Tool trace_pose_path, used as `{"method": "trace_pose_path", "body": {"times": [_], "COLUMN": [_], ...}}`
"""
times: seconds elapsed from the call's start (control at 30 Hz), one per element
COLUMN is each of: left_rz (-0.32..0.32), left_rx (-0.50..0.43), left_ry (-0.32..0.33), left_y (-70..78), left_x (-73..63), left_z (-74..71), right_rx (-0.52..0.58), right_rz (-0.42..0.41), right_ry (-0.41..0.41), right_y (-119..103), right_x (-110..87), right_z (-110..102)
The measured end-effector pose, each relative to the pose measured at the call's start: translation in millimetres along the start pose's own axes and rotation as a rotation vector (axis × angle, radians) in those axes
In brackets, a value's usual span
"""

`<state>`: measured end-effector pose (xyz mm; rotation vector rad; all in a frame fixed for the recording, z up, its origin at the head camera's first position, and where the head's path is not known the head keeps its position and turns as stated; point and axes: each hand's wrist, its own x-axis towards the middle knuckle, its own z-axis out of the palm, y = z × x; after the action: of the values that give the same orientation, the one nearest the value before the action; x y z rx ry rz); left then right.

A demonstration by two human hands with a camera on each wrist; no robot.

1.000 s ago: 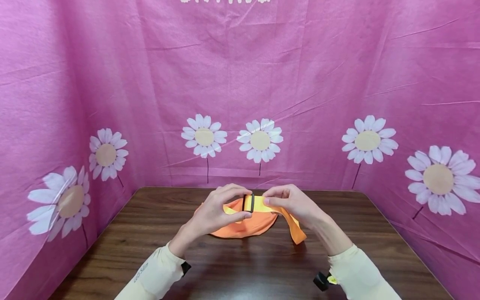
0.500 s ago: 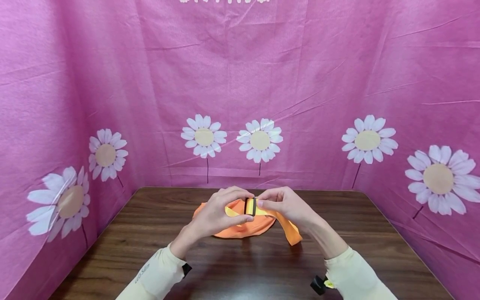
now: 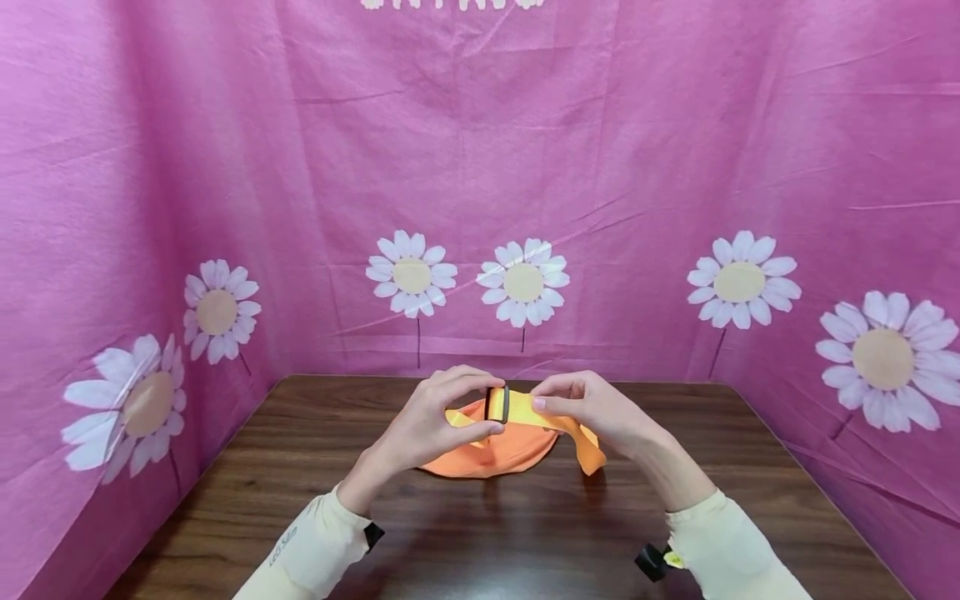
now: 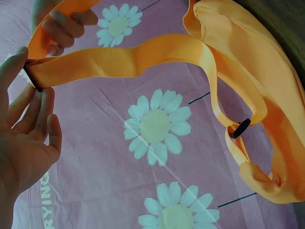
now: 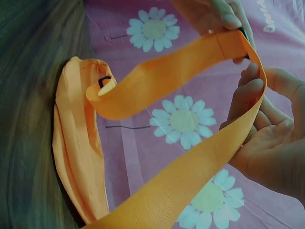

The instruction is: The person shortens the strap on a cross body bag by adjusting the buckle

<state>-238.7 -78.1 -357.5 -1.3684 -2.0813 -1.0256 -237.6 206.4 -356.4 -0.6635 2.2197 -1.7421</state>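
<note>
My left hand pinches a black slide buckle between thumb and fingers, above the table. An orange strap passes through this buckle, and my right hand pinches the strap just right of it. The strap's loose end hangs down below the right hand. Behind and below the hands, a soft orange cloth item lies on the table. In the left wrist view the strap loops back to this cloth, where a second black ring or slider joins them.
The dark wood-grain table ends at a back edge close behind the cloth item. A pink curtain printed with white daisies surrounds it on the back and both sides. Black wrist gear sits at the right sleeve's cuff.
From beside the buckle half a second ago, my right hand has slid right, leaving more strap showing between the hands. The hanging end sits slightly higher. The left hand keeps its pinch on the buckle.
</note>
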Motion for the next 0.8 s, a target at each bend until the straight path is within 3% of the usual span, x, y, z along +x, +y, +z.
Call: {"method": "trace_pose_path", "body": {"times": [0.27, 0.53, 0.8], "left_rz": [-0.006, -0.017, 0.011], "left_rx": [0.006, 0.005, 0.022], "left_ry": [-0.006, -0.018, -0.012], "left_y": [-0.6, -2.2, -3.9], "left_x": [1.7, 0.1, -1.3], "left_z": [0.8, 2.9, 4.7], "right_rx": [0.026, 0.055, 0.043], "right_rz": [-0.052, -0.046, -0.035], "right_ry": [-0.038, -0.014, -0.007], "right_y": [1.6, -1.3, -5.5], "right_x": [-4.1, -4.2, -1.6], "right_z": [-9.2, -1.6, 5.9]}}
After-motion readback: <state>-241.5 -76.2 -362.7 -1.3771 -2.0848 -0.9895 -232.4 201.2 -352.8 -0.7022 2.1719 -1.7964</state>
